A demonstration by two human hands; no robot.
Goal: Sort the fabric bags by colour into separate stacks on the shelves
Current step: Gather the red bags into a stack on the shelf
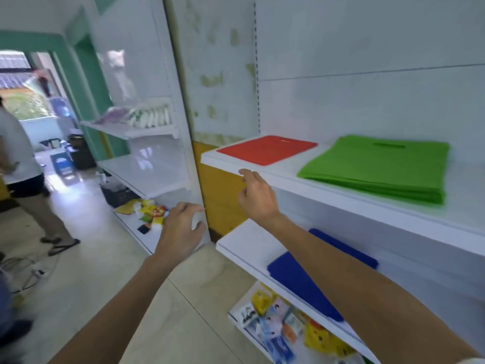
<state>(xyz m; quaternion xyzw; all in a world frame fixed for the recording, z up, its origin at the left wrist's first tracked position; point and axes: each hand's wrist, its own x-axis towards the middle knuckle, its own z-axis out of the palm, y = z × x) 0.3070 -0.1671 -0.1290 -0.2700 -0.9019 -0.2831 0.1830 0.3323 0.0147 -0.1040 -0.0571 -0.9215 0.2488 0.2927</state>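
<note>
A red fabric bag (265, 149) lies flat at the left end of the upper white shelf (367, 206). To its right sits a stack of green bags (378, 169). On the shelf below (244, 248) lie blue bags (299, 282), partly hidden by my right forearm. My right hand (256, 197) hovers just in front of the upper shelf's edge, below the red bag, fingers loosely curled and holding nothing. My left hand (181, 229) hangs in the air left of the shelving, fingers loosely curled, empty.
The bottom shelf holds several small colourful packets (286, 329). Another white shelving unit (147, 174) stands to the left with packets (149, 211) on its lowest board. A person (23, 179) stands at the far left on the tiled floor, near cables (29, 271).
</note>
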